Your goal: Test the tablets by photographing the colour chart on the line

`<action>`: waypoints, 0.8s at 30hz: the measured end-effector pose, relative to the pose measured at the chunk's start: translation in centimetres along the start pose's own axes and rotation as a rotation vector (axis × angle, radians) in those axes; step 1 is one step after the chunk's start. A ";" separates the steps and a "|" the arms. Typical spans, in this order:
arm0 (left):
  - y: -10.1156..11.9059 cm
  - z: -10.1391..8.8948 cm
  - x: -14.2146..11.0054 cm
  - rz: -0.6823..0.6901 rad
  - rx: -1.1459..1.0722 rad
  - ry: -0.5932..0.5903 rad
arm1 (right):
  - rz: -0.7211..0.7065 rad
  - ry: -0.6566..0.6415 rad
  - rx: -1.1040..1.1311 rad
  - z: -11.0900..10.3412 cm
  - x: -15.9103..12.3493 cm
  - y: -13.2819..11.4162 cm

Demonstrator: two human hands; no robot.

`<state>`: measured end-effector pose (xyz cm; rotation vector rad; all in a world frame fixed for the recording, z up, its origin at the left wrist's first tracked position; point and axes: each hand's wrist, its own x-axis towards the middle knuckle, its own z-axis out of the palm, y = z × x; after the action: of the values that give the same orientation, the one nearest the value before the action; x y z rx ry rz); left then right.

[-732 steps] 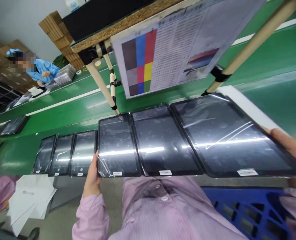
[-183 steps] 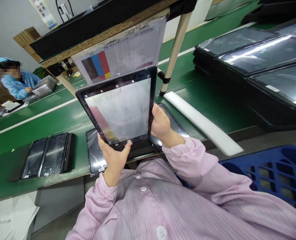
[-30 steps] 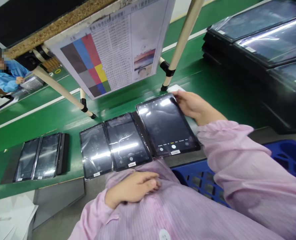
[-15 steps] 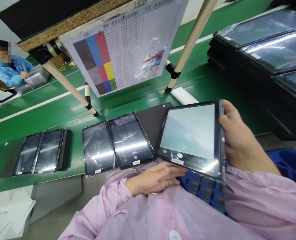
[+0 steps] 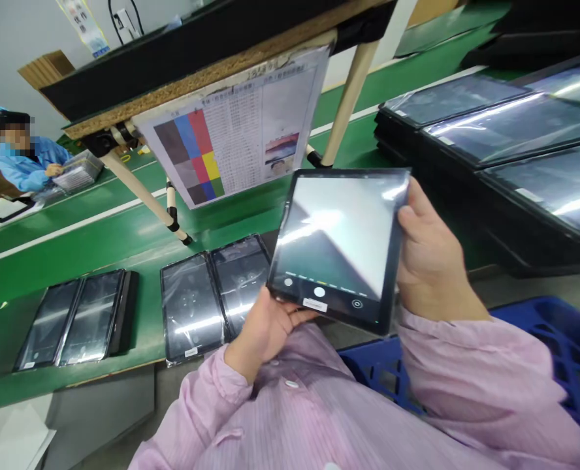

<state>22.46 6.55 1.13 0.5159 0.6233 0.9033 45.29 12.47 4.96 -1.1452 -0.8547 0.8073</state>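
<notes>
The right hand (image 5: 430, 258) pinches the right edge of a lit tablet (image 5: 336, 245), while the left hand (image 5: 265, 326) closes around its lower left corner, thumb at the edge and fingers underneath. The tablet is raised and tilted just below the color chart (image 5: 241, 124), its top right of two dark tablets (image 5: 192, 307) lying side by side on the green counter (image 5: 149, 320).

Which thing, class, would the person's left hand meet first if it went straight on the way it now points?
Most likely the lit tablet: the left hand is at its lower left corner, pointing toward its lower edge. Depth is unclear, so it might pass beneath instead.
</notes>
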 end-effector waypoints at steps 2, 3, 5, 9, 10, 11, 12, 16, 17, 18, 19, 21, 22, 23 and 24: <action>2.0 0.3 0.0 0.144 0.028 0.105 | -0.019 -0.062 -0.028 2.2 0.2 -1.2; 2.8 0.3 -0.1 0.214 0.062 0.156 | -0.023 -0.101 -0.031 3.4 0.1 -1.6; 3.8 -0.3 -0.4 0.361 0.167 0.265 | -0.046 -0.185 -0.011 5.7 -0.3 -2.3; 4.7 -2.3 -1.3 0.782 0.491 0.488 | -0.159 -0.270 0.016 9.5 -1.2 -2.6; 4.9 -2.8 -1.5 0.886 0.582 0.518 | -0.179 -0.287 0.018 10.3 -1.3 -2.5; 5.1 -3.1 -1.8 0.969 0.673 0.534 | -0.189 -0.303 0.030 10.9 -1.4 -2.4; 5.4 -3.3 -2.2 1.031 0.759 0.545 | -0.188 -0.318 0.053 11.5 -1.5 -2.3; 6.8 -3.4 -3.6 1.005 1.176 0.556 | -0.123 -0.364 0.130 12.8 -1.6 -2.0; 7.0 -3.2 -3.8 0.951 1.266 0.568 | -0.114 -0.371 0.126 12.9 -1.6 -1.9; 7.2 -3.1 -4.0 0.893 1.333 0.588 | -0.113 -0.378 0.116 13.0 -1.5 -1.8; 7.3 -2.9 -4.1 0.842 1.374 0.615 | -0.121 -0.383 0.106 13.0 -1.4 -1.6; 7.2 -2.7 -4.1 0.782 1.404 0.675 | -0.150 -0.387 0.088 13.0 -1.3 -1.2; 7.1 -2.6 -4.0 0.766 1.408 0.696 | -0.165 -0.384 0.079 12.9 -1.2 -1.0; 6.9 -2.5 -4.0 0.757 1.411 0.711 | -0.176 -0.380 0.072 12.9 -1.1 -0.7; 6.8 -2.5 -3.9 0.752 1.413 0.724 | -0.182 -0.376 0.072 12.9 -1.0 -0.6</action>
<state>15.19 7.23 4.85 1.8052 1.8204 1.2617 33.48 16.86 7.76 -0.8488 -1.2124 0.9087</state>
